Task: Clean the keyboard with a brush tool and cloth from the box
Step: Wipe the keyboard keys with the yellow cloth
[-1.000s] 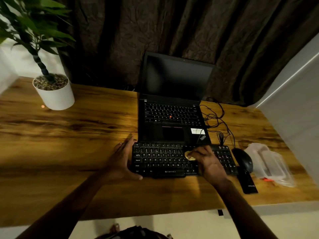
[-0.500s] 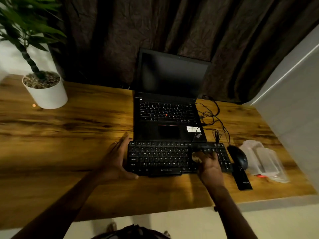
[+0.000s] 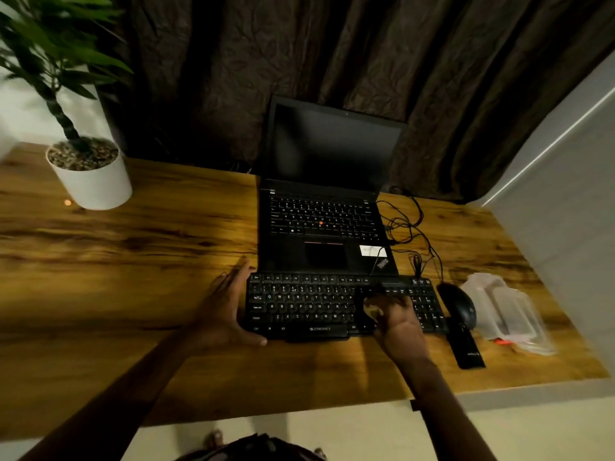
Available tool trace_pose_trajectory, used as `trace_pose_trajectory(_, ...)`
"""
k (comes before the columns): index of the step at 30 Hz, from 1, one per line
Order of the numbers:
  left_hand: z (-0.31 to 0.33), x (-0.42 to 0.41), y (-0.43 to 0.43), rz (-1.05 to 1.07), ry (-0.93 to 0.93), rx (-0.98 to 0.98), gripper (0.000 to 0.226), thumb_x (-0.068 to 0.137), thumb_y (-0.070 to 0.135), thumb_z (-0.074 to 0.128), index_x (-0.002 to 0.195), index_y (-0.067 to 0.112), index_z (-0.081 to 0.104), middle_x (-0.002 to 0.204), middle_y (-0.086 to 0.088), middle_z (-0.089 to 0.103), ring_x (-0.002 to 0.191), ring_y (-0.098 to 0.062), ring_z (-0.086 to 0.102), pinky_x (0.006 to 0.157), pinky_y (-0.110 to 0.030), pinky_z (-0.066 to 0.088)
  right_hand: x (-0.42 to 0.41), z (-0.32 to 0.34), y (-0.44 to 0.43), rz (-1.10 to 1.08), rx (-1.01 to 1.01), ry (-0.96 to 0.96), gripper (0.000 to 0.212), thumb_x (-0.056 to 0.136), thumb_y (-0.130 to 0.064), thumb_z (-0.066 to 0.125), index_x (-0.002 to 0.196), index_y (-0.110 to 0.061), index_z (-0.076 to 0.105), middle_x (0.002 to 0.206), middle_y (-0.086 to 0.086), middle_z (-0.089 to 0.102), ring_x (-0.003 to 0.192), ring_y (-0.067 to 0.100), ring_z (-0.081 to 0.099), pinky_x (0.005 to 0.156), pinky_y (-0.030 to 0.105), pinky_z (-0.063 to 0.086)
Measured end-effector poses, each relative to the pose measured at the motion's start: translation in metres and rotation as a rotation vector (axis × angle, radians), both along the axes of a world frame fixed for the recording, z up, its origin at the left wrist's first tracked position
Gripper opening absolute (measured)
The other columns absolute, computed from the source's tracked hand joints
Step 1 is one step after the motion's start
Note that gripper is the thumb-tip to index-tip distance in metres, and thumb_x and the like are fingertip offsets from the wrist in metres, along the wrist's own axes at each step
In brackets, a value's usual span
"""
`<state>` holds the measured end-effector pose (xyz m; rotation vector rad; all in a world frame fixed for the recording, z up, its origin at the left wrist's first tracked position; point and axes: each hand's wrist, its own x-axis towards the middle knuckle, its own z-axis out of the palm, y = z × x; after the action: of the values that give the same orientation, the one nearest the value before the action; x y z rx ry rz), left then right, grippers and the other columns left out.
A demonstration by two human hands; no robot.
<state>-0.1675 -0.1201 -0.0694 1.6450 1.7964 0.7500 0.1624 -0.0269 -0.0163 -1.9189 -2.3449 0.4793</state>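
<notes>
Keyboard of black plastic (image 3: 306, 304) held on brown wood-grain bench (image 3: 133, 261)

The keyboard is laid toward the near edge of the bench, right of its middle, with its far side just against the front of an open black laptop (image 3: 324, 224) whose screen is dark. The left end of the keyboard is braced by the left hand (image 3: 223, 314). Its fingers are laid straight along that end and the thumb is set at the near side, so its grip is released rather than clenched. The right hand (image 3: 399, 324) is placed over the right part of the keys, and its grip is curled round a small pale object (image 3: 371, 311). This is too blurred for brush or cloth to be told apart. A rounded black mouse (image 3: 457, 306) is seen just beside the right end of the keyboard, with a flat black bar (image 3: 466, 349) closer to the near edge. A clear plastic box (image 3: 509, 314) is set by the right edge. Thin black cables (image 3: 406, 224) are tangled right of the laptop. A round white pot holding a green plant (image 3: 90, 184) is stood at the far left corner.
</notes>
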Motion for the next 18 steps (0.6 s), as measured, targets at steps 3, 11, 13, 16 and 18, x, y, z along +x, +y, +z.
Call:
trace_pose_trajectory(3,0.001,0.001,-0.001,0.020,-0.015,-0.032,0.160,0.043,0.061,0.094,0.156,0.032,-0.016,0.167,0.007,0.009,0.147,-0.009,0.000,0.117,-0.029,0.001,0.008,-0.001,0.006,-0.087,-0.039,0.046,0.056,0.085,-0.006,0.068,0.137,-0.011,0.049,0.149,0.022,0.033,0.141,0.038,0.034,0.119,0.046,0.029)
trace_pose_trajectory(11,0.002,0.002,-0.001,0.022,0.000,-0.032,0.162,0.041,0.059,0.095,0.159,0.023,-0.010,0.167,0.004,0.011,0.144,-0.002,0.001,0.118,-0.022,-0.002,-0.039,-0.003,-0.009,0.122,-0.110,0.087,0.057,0.081,-0.008,0.066,0.134,-0.026,0.054,0.148,0.014,0.033,0.129,0.030,0.046,0.111,0.039,0.040)
trace_pose_trajectory(13,0.002,0.001,-0.001,0.018,-0.012,-0.040,0.164,0.039,0.064,0.092,0.158,0.025,-0.014,0.167,0.007,0.009,0.148,-0.007,0.000,0.118,-0.023,-0.002,-0.034,0.004,-0.004,0.137,-0.068,0.068,0.058,0.081,-0.008,0.068,0.130,-0.035,0.054,0.142,0.012,0.037,0.119,0.027,0.051,0.102,0.035,0.047)
trace_pose_trajectory(16,0.004,0.002,-0.001,0.029,-0.028,-0.061,0.163,0.041,0.061,0.095,0.158,0.027,-0.014,0.167,0.008,0.003,0.153,-0.020,-0.004,0.117,-0.025,-0.002,-0.019,0.016,0.004,0.113,-0.032,-0.010,0.052,0.086,-0.008,0.067,0.129,-0.036,0.053,0.136,0.013,0.039,0.114,0.026,0.052,0.097,0.033,0.050)
trace_pose_trajectory(18,0.003,0.001,0.000,0.042,-0.033,-0.066,0.161,0.043,0.057,0.096,0.158,0.028,-0.013,0.168,0.008,0.003,0.153,-0.025,-0.002,0.117,-0.027,0.000,-0.016,0.017,0.006,0.101,-0.014,-0.036,0.053,0.085,-0.007,0.067,0.127,-0.037,0.052,0.136,0.013,0.039,0.115,0.026,0.052,0.097,0.036,0.052)
